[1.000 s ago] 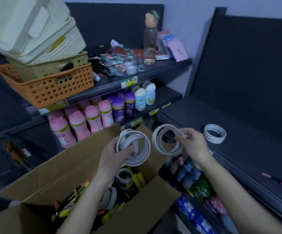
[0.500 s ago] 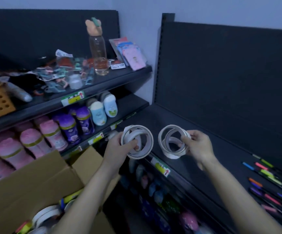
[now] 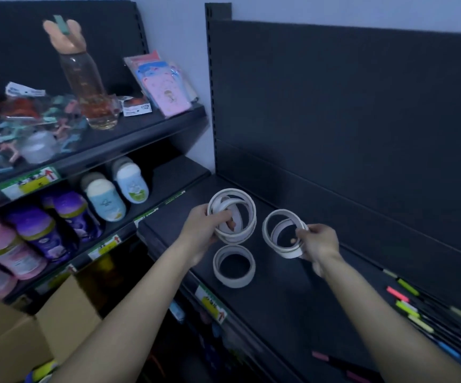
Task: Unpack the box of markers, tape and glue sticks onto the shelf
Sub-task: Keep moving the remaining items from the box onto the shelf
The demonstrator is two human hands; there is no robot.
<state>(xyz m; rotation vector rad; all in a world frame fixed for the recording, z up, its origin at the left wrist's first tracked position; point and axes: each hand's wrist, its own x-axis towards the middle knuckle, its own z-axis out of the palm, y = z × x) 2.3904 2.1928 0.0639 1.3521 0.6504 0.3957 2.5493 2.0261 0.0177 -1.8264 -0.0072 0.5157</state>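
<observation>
My left hand (image 3: 201, 230) grips a bunch of white tape rolls (image 3: 247, 214) above the dark shelf (image 3: 293, 294), fingers hooked through their centres. My right hand (image 3: 317, 243) pinches a second bunch of white tape rolls (image 3: 275, 230) just to the right, also over the shelf. One white tape roll (image 3: 233, 269) lies flat on the shelf below my left hand. Coloured markers (image 3: 422, 313) lie in a row on the shelf's right part. The cardboard box (image 3: 22, 335) shows at the lower left, with a bit of its contents at the bottom edge.
To the left stand two shelves: the upper holds a clear bottle (image 3: 85, 87), packets and small toys, the lower holds pink, purple and white bottles (image 3: 58, 225). A dark back panel (image 3: 348, 120) rises behind the tape shelf. Price labels (image 3: 210, 302) line the shelf edges.
Both hands carried their tape rolls from above the box rightwards to over the dark shelf. My view turned right, so the box slid to the lower left corner.
</observation>
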